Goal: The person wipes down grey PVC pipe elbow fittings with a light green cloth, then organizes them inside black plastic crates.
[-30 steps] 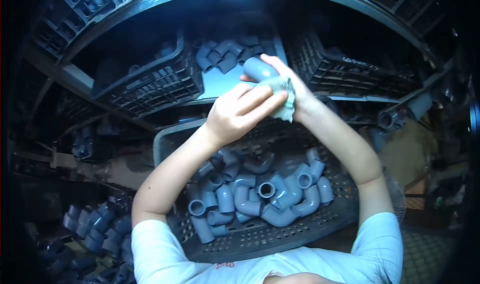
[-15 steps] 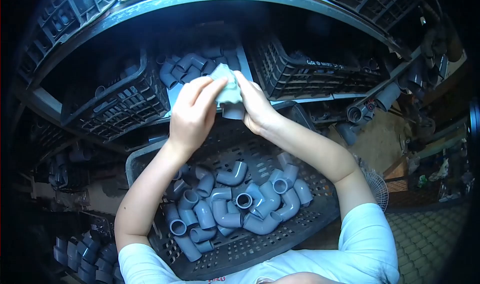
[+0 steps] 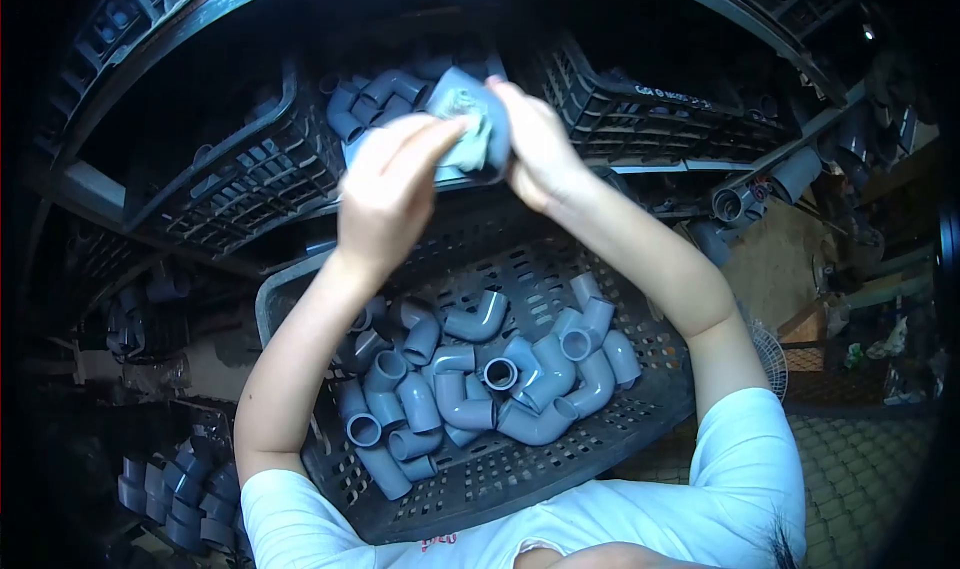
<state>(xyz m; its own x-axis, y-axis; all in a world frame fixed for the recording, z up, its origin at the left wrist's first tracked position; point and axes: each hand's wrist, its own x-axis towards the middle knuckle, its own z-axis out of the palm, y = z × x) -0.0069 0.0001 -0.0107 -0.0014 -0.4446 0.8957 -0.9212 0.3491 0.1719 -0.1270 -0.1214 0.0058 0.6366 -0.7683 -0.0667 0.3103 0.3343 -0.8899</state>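
Note:
Above the black crate, my right hand grips a grey plastic pipe fitting from its right side. A crumpled pale green cloth lies against the face of that fitting. The fingers of my left hand are closed on the cloth and press it there; they are slightly blurred. Part of the fitting is hidden by the cloth and the fingers, so its full shape cannot be made out. Many grey pipe elbows lie loosely in the crate beneath my hands.
Shelving ahead carries a black crate on the left, another crate on the right, and grey elbows between them. More fittings lie at lower left. Large pipe pieces sit at right, near a white fan guard.
Both hands have moved up a little with the fitting, and the fitting has turned to show more of its grey surface around the cloth. The view has shifted slightly.

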